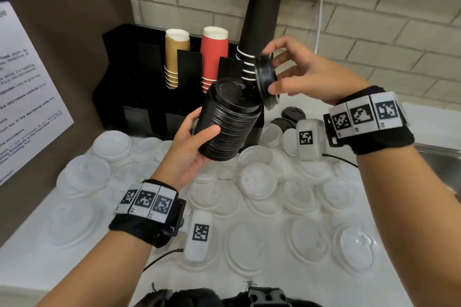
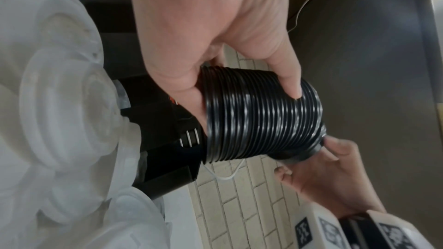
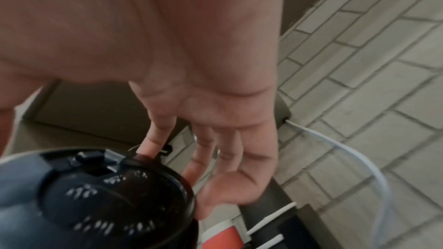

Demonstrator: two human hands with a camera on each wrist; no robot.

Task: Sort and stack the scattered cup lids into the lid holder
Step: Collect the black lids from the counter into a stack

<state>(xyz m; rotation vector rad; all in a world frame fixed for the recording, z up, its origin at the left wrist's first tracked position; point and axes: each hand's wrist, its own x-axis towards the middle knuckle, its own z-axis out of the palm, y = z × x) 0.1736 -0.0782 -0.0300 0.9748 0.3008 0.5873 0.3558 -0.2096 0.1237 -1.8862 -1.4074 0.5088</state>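
My left hand [image 1: 192, 139] grips a tall stack of black lids [image 1: 228, 119], tilted up to the right above the counter; the left wrist view shows the same stack [image 2: 261, 115] with my thumb and fingers curled round it. My right hand [image 1: 287, 70] pinches a single black lid [image 1: 265, 80] by its rim, on edge just right of the stack's top. In the right wrist view that lid [image 3: 107, 200] fills the lower left under my fingers [image 3: 153, 139]. The black holder [image 1: 139, 77] stands behind, against the brick wall.
Several clear lids [image 1: 259, 179] lie scattered over the white counter [image 1: 30, 266]. Two black lids [image 1: 291, 117] lie by the holder's right side. Tan cups [image 1: 174, 57], red cups [image 1: 214, 55] and black cups [image 1: 262, 27] stand in the holder. A sign [image 1: 22, 97] hangs on the left wall.
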